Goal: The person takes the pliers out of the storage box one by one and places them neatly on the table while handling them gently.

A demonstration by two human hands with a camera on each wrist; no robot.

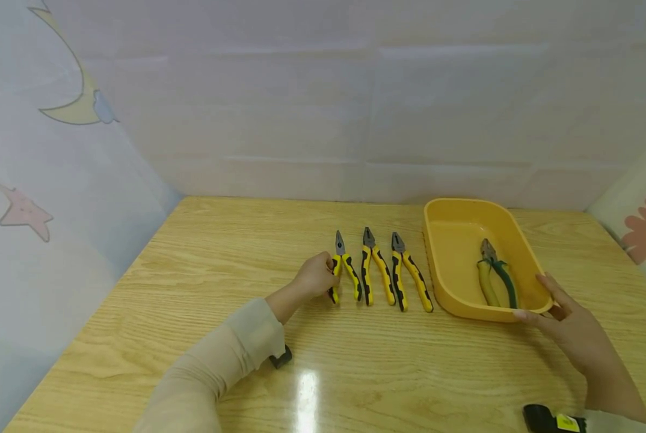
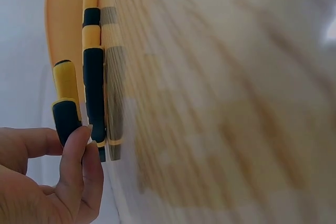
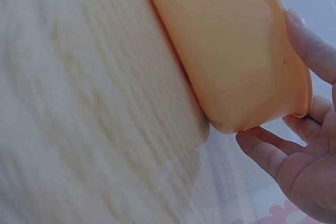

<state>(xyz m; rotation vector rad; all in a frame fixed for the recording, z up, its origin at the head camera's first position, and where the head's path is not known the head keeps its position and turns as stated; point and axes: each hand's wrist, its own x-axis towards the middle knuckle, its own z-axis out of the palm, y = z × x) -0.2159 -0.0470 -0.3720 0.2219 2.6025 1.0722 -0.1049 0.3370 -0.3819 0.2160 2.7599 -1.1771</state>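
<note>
Leftmost pliers [image 1: 340, 247] at row's left end – left grip [image 1: 316, 275] pinches one handle [image 2: 66, 116], right grip [image 1: 578, 334] holds tray [image 1: 480, 311] rim. Probably dense, stiff, non-slip; best hold both handles.

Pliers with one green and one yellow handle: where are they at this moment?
In the head view, on the right side, those pliers lie inside the yellow tray, toward its near right corner, where the right hand touches it.

My table [image 1: 388, 361] | on it: tray [image 1: 453, 264]; just left, two pliers [image 1: 382, 270] [image 1: 416, 276] | third pliers [image 1: 350, 270], in my left hand [image 1: 316, 276]: contact unclear
</note>
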